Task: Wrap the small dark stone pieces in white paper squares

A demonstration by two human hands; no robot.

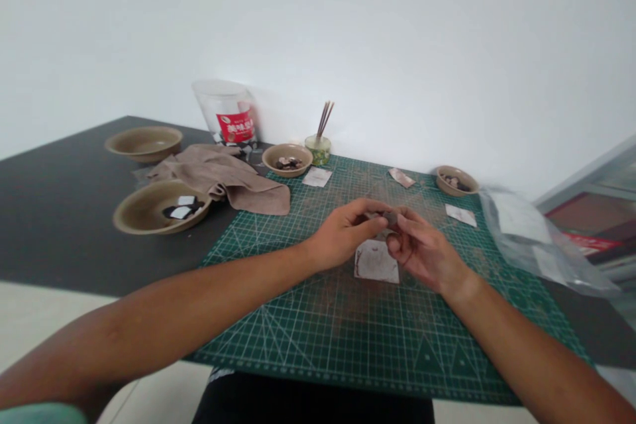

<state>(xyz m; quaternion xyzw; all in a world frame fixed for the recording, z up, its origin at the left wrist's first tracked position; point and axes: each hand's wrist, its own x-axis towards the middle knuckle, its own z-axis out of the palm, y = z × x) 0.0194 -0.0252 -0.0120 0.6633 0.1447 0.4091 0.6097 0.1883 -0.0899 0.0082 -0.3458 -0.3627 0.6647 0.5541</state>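
Note:
My left hand (342, 233) and my right hand (422, 248) meet over the middle of a green cutting mat (308, 338). Both pinch a small dark piece (388, 218) between their fingertips; I cannot make out what it is. Just below the hands a small whitish square of paper (376, 262) lies on the mat. Both forearms reach in from the near edge.
Two large tan bowls (143, 143) (130, 218) and a brown cloth (223, 175) lie at the left. Two small bowls (287, 154) (456, 180) with dark bits, a stick holder (318, 149), a plastic jar (227, 112), paper scraps (461, 214) and a clear bag (536, 238) are also there.

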